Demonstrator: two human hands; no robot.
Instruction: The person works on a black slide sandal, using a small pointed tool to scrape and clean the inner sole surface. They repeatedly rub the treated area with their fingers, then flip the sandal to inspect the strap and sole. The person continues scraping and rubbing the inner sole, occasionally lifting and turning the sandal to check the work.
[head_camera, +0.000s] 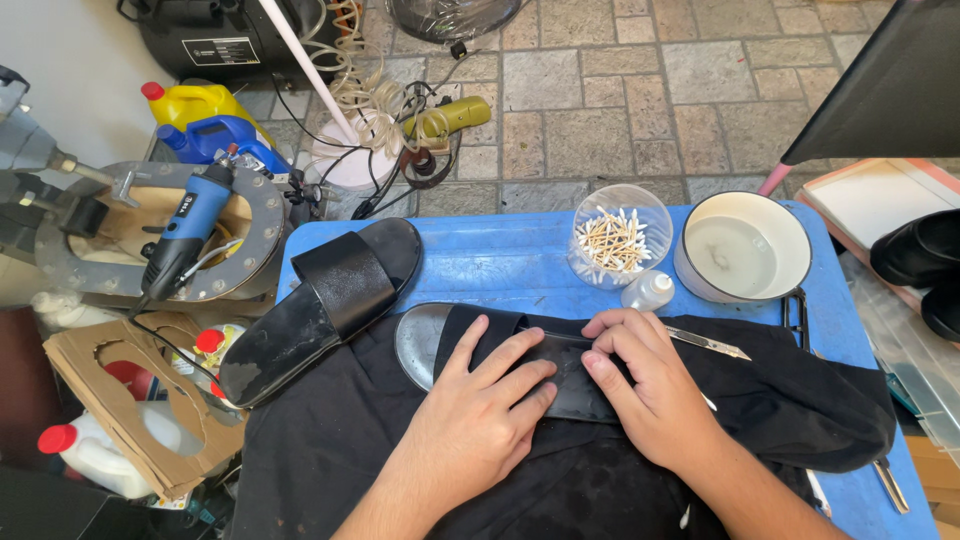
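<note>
Black rubbery sandal lies on the dark cloth, looking light, bendy and best gripped by its strap, left hand flat, fingers spread, right hand curled, pressing it.

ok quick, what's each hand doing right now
left hand: open, flat on the black sandal strap
right hand: open, fingers pressing the same strap

Blue plastic surface: ribbed, slight sheen. Black rubber-like slide sandal: matt, scuffed grey at the heel end, strap faintly textured. Black sandal strap under both hands: smooth, dull gloss. Black cloth: soft, matt, creased. Clear plastic cup: transparent, glossy. White round bowl: glossy. Thin metal blade: bright, smooth.
</note>
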